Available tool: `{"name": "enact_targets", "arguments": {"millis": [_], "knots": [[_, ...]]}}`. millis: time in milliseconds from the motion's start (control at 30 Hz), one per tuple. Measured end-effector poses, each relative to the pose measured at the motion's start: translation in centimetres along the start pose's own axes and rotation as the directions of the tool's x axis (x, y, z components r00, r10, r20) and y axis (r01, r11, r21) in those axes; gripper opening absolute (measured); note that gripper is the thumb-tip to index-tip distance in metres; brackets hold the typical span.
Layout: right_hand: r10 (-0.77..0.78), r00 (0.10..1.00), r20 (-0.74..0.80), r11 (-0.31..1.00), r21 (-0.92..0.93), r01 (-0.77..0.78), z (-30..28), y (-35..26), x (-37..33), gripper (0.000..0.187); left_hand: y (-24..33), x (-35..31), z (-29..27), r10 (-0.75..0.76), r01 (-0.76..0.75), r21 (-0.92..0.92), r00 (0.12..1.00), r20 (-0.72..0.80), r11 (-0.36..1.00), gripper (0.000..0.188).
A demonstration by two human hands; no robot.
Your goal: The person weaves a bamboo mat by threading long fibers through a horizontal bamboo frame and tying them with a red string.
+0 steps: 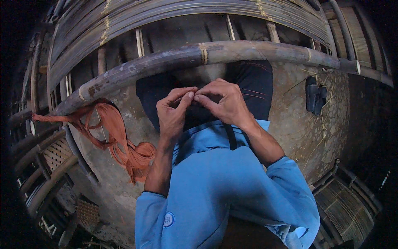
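Observation:
Over my lap, my left hand and my right hand meet, thumbs and forefingers pinched together at the tips. Whatever sits between the fingertips is too small to make out. Thin reddish threads cross my dark trousers just right of my right hand; their link to the fingers is hidden. To the left, a loose hank of rust-red fibre strands hangs from the bamboo and trails onto the floor.
A thick bamboo pole runs crosswise beyond my hands, with a slatted bamboo platform behind it. Dark sandals and straw bits lie on the floor at right. A low bamboo seat stands lower right; bamboo framing lines the left.

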State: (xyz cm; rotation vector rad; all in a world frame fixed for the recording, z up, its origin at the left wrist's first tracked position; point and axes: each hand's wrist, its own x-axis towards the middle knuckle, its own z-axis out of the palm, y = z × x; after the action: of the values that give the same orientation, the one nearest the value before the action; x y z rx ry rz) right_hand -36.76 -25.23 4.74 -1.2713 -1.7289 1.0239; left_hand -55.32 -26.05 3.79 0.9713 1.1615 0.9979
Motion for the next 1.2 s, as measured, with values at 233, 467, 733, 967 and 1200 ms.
{"name": "enact_targets", "arguments": {"millis": [233, 467, 733, 967, 1200], "knots": [[0.043, 0.973, -0.226, 0.983, -0.165, -0.081, 0.0, -0.2, 0.4, 0.019, 0.1, -0.3, 0.6, -0.02, 0.006, -0.166, 0.997, -0.078, 0.986, 0.037], [0.169, 0.977, -0.132, 0.981, 0.118, -0.154, 0.6, 0.7, 0.0, 0.018, 0.4, -0.7, 1.3, 0.085, -0.083, 0.02, 0.99, -0.114, 0.996, 0.033], [0.185, 0.981, -0.053, 0.978, 0.104, -0.178, 0.0, -0.2, -0.1, 0.017, 0.7, -1.1, 1.7, 0.295, -0.226, 0.411, 0.949, -0.113, 0.883, 0.032], [0.227, 0.968, -0.103, 0.952, 0.234, -0.198, 0.4, -1.1, -0.3, 0.017, 0.8, -0.3, 1.0, -0.074, 0.058, -0.146, 0.992, -0.106, 0.988, 0.043], [-0.101, 0.994, -0.049, 0.987, 0.121, 0.106, 0.3, -0.3, 0.1, 0.015, -1.8, -0.1, -0.6, -0.268, 0.304, -0.543, 0.952, 0.147, 0.782, 0.034]]}}
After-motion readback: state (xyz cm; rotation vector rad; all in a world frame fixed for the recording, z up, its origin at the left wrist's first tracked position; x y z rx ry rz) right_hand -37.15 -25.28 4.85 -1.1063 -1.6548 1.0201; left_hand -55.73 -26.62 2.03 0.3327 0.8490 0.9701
